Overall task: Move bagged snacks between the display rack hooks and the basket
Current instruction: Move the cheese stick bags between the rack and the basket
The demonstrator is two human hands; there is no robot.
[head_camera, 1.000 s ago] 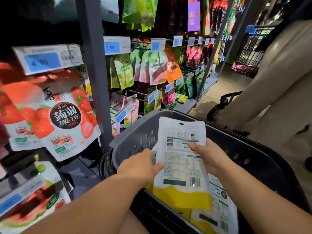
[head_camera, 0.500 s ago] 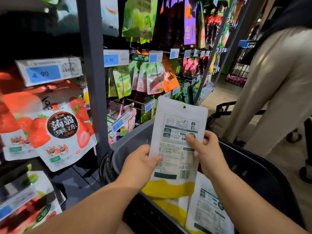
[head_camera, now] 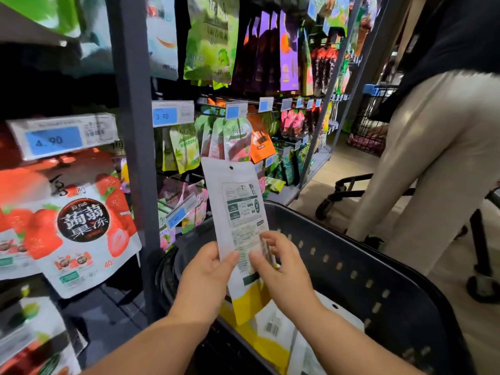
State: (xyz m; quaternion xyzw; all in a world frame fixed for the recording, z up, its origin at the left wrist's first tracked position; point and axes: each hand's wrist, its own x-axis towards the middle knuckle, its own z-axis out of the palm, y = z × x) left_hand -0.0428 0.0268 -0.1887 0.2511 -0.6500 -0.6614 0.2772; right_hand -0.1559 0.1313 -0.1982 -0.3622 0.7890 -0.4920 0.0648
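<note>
Hanging at the left of the frame, strawberry bags fill the rack under a price tag. At lower centre the left hand grips the left edge of a white-and-yellow snack bag, held upright above the basket, hang hole uppermost. The right hand pinches its right edge. Other bags lie in the basket. A person stands at far right.

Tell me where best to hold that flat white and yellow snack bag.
Pinch the flat white and yellow snack bag low down, from both side edges, as the left hand and right hand do: it is thin and upright, leaving its top hole free.
</note>
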